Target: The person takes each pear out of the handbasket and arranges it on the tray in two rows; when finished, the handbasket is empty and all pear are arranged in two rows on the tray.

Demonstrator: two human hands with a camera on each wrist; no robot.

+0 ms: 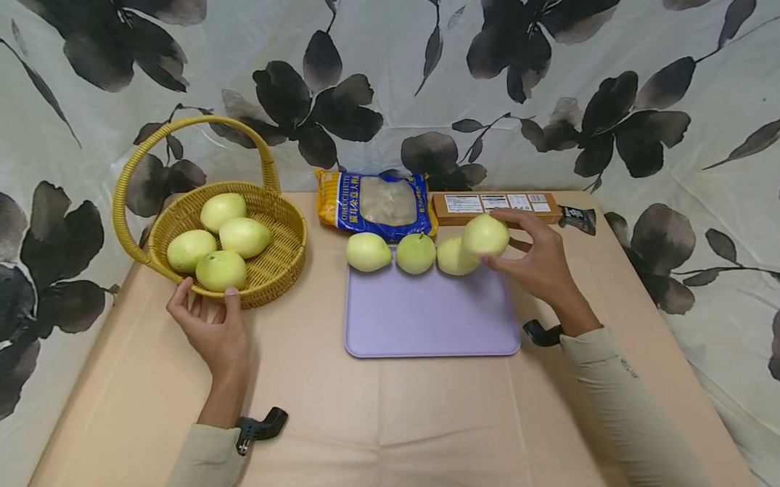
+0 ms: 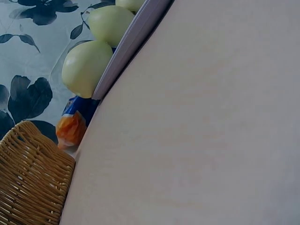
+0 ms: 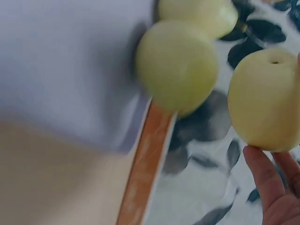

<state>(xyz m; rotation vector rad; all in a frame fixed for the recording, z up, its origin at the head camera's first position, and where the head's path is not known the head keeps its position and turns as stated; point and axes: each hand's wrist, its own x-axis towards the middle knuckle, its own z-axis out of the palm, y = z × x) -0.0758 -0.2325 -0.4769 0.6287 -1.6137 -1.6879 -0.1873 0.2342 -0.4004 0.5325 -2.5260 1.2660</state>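
Observation:
My right hand [image 1: 536, 255] holds a pale yellow-green pear [image 1: 485, 235] between thumb and fingers, raised above the right end of a row of pears. In the right wrist view the held pear [image 3: 265, 101] shows at the right, fingertips [image 3: 262, 166] against its side. Three pears, among them the middle pear [image 1: 416, 254], line the far edge of a lavender tray [image 1: 430, 318]. At the left stands a yellow wicker basket [image 1: 286, 266] with several pears [image 1: 224, 212] inside. My left hand [image 1: 213, 327] touches its near side with spread, slightly bent fingers. The left wrist view does not show that hand.
Behind the tray lie a blue and orange pasta bag [image 1: 382, 204], a brown box [image 1: 493, 204] and a small black packet [image 1: 578, 219]. The basket's tall handle [image 1: 122, 204] arches upward. A floral cloth [image 1: 422, 89] hangs behind the beige table [image 1: 385, 432].

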